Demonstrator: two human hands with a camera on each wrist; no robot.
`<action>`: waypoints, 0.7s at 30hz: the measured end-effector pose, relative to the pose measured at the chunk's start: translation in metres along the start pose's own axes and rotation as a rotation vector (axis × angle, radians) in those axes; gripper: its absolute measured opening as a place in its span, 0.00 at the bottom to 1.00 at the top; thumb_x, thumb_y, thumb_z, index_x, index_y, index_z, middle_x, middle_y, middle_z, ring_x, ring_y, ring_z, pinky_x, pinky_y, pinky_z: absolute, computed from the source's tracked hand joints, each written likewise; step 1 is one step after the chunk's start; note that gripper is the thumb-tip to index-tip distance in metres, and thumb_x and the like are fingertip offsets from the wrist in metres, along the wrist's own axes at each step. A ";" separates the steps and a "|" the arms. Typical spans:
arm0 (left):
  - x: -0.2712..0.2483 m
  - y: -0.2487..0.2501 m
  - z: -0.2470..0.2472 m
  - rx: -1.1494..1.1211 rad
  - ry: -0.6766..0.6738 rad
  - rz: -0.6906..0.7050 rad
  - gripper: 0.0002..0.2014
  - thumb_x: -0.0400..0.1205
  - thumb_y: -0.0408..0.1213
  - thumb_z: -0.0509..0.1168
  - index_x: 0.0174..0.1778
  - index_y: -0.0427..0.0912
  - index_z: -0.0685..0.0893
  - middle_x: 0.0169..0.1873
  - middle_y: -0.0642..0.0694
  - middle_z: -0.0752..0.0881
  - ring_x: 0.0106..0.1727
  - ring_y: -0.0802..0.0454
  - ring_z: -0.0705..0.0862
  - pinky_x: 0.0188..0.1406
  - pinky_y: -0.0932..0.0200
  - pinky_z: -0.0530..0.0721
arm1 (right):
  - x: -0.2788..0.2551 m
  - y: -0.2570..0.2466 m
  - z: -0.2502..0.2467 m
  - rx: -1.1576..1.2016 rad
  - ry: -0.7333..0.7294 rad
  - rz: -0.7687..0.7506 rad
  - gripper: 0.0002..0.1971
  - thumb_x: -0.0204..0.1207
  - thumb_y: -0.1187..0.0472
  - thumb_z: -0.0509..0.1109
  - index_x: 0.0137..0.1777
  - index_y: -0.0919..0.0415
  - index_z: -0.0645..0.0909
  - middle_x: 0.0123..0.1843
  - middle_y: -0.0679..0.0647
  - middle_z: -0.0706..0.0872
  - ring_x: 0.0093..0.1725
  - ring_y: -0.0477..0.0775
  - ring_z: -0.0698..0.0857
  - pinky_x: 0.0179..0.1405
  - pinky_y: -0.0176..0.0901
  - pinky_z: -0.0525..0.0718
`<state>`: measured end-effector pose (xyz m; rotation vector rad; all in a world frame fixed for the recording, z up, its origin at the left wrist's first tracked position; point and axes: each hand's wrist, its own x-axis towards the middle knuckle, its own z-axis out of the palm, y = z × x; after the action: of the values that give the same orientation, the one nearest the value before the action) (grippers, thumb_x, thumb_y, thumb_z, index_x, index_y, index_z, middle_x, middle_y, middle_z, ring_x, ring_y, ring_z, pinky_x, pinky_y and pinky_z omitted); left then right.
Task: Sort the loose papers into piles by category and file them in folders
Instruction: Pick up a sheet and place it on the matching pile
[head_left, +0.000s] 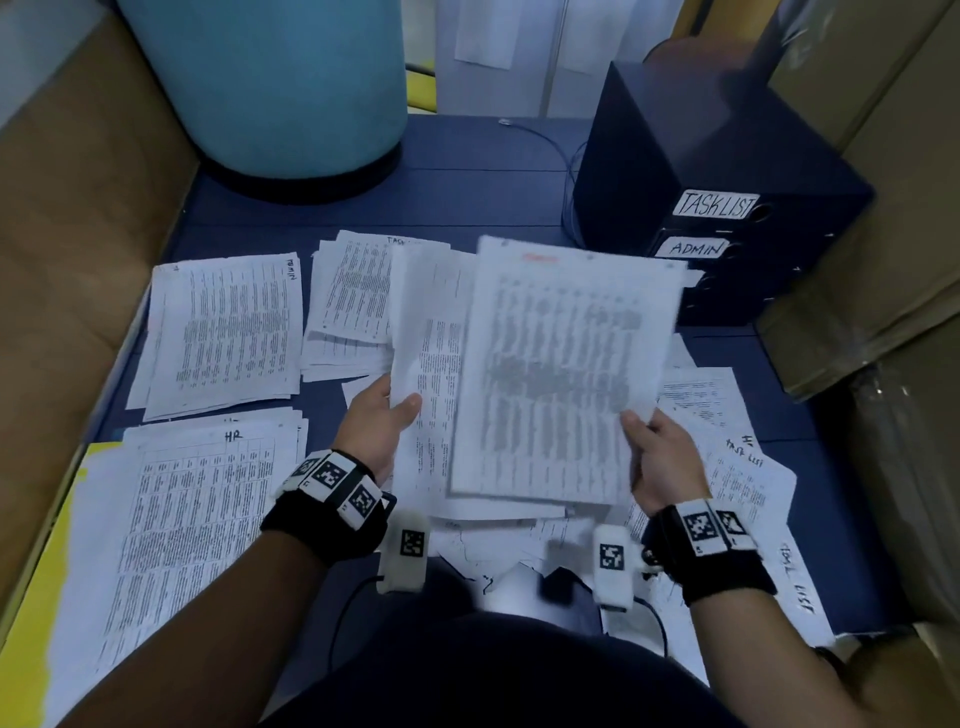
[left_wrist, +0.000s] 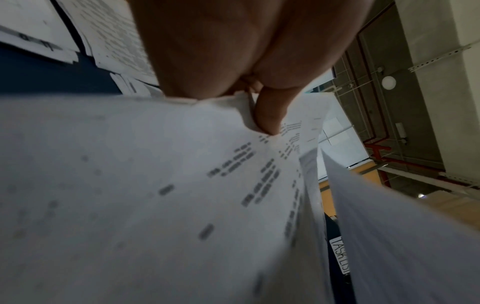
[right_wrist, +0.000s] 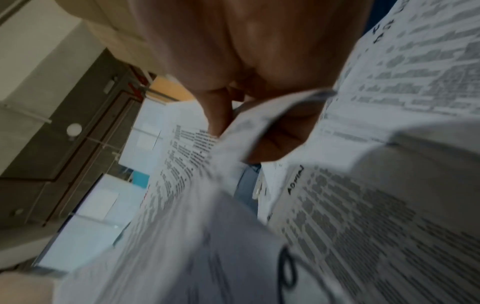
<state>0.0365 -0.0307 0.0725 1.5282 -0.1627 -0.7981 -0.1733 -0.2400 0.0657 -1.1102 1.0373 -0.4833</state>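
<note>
My left hand pinches a white printed-paper sheaf above the desk; right hand fingers pinch the blurred top sheet. I'd read its heading, then match a labelled pile.

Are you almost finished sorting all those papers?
Not yet. Piles marked HR and ADMIN are started. The left hand and right hand hold more sheets. Loose papers remain, and nothing visibly sits in the labelled folders.

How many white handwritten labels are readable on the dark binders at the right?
2: the TASKLIST label on the upper binder, and the ADMIN label just below it. Lower binders may carry more, hidden behind the held papers.
</note>
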 end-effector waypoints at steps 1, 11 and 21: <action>0.000 -0.001 0.001 -0.010 -0.012 0.001 0.13 0.85 0.28 0.61 0.60 0.48 0.83 0.57 0.45 0.89 0.61 0.46 0.86 0.68 0.39 0.78 | -0.002 0.003 0.008 -0.040 -0.048 0.009 0.08 0.84 0.61 0.65 0.50 0.61 0.86 0.44 0.59 0.91 0.45 0.61 0.88 0.54 0.59 0.84; 0.000 -0.007 0.000 0.000 0.072 0.014 0.13 0.79 0.34 0.71 0.58 0.47 0.84 0.55 0.47 0.89 0.60 0.47 0.86 0.68 0.40 0.79 | 0.002 0.012 0.022 -0.186 0.049 -0.063 0.10 0.81 0.61 0.70 0.61 0.61 0.80 0.47 0.52 0.87 0.50 0.56 0.84 0.55 0.52 0.80; 0.010 -0.013 -0.011 0.107 0.131 0.026 0.11 0.83 0.31 0.65 0.50 0.55 0.84 0.54 0.49 0.88 0.58 0.48 0.86 0.67 0.41 0.79 | 0.015 -0.001 -0.029 0.008 0.261 -0.014 0.12 0.81 0.64 0.70 0.60 0.69 0.78 0.52 0.65 0.90 0.47 0.62 0.91 0.50 0.61 0.88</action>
<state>0.0460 -0.0254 0.0561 1.6703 -0.1304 -0.6753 -0.1909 -0.2660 0.0585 -1.0659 1.2541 -0.6557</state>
